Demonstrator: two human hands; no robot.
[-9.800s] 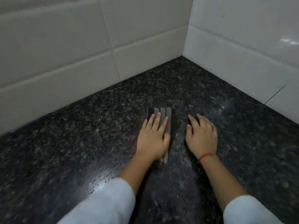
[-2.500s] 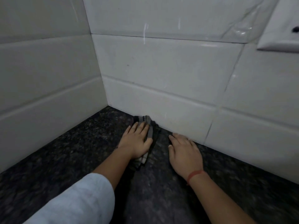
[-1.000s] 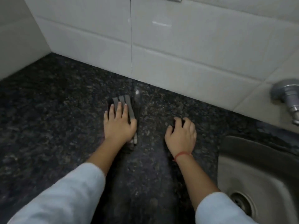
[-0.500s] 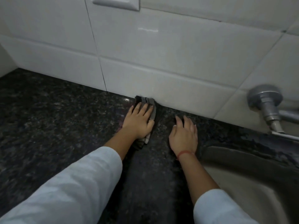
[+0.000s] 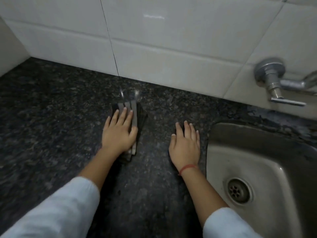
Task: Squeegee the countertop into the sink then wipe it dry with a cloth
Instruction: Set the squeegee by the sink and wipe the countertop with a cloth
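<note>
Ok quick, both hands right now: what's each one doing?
Left hand: open, palm pressing the striped folded cloth flat on the countertop.
Right hand: open, empty, flat beside the sink.

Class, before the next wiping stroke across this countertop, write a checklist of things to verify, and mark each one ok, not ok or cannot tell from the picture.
1. Cloth lies flat on the countertop: ok.
2. Left hand presses palm-down on the cloth, fingers spread: ok.
3. Right hand lies flat on the bare stone, holds nothing, and is beside the sink, not in the cloth's place: ok.
4. Path between cloth and tiled wall is free of objects: ok.
5. Countertop is already dry: cannot tell; the speckled stone only shows glints near the wall.
6. Tap is not dripping onto the stone: cannot tell.
</note>
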